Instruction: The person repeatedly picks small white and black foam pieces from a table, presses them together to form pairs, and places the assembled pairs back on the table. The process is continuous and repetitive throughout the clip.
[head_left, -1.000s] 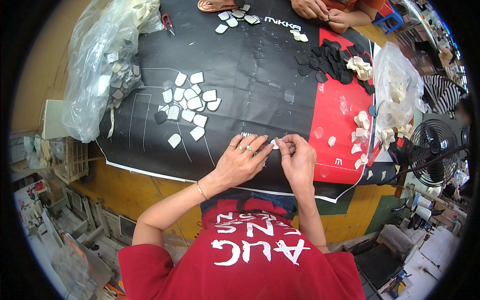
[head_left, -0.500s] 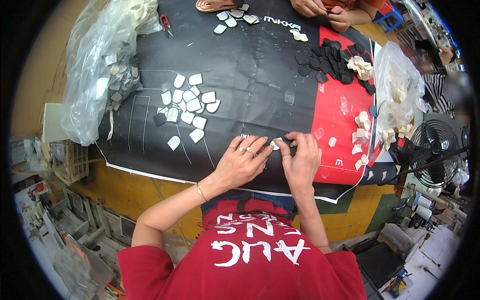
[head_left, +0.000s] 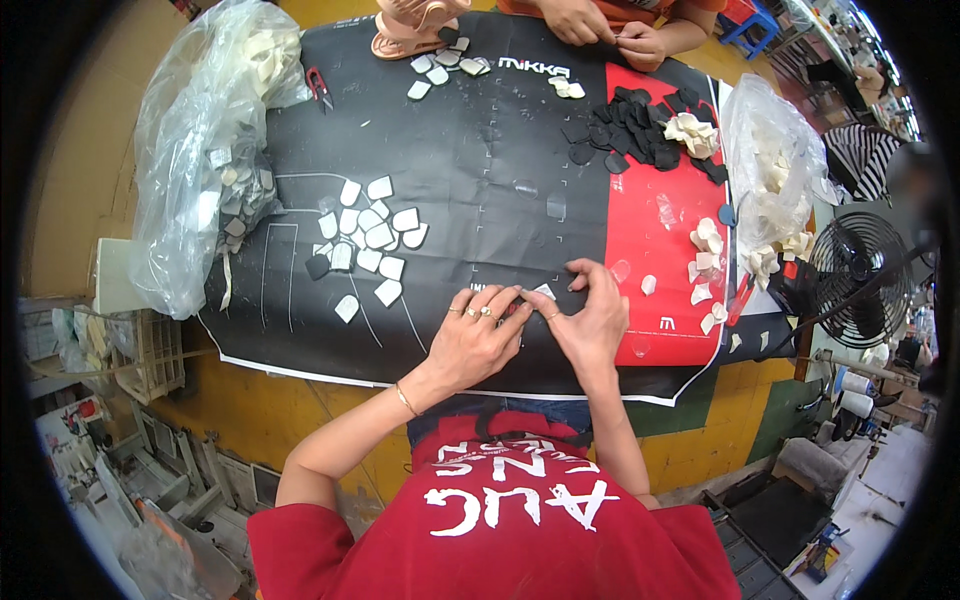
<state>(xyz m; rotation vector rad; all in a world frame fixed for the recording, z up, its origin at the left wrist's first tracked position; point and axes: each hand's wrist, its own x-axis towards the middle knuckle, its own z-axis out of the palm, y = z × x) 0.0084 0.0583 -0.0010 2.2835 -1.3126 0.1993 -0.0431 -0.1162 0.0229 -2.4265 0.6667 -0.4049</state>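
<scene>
We have a small white piece (head_left: 545, 291) between our two hands, at the thumb tip of our right grip (head_left: 588, 318) and just beside the fingertips of our left grip (head_left: 480, 330). Our right thumb and forefinger stand apart; our left fingertips are close together, though we cannot tell whether they pinch the piece. Well left of the grip, a clear bag (head_left: 165, 245) holds cream and grey pieces; to its right, another bag (head_left: 745, 115) holds cream ones. Beneath the grip, the bench (head_left: 440, 130) is covered in black with a red band. Loose white pieces (head_left: 378, 236) lie beyond our left hand, black pieces (head_left: 640, 135) beyond our right. A fan (head_left: 860, 280) stands farther right.
</scene>
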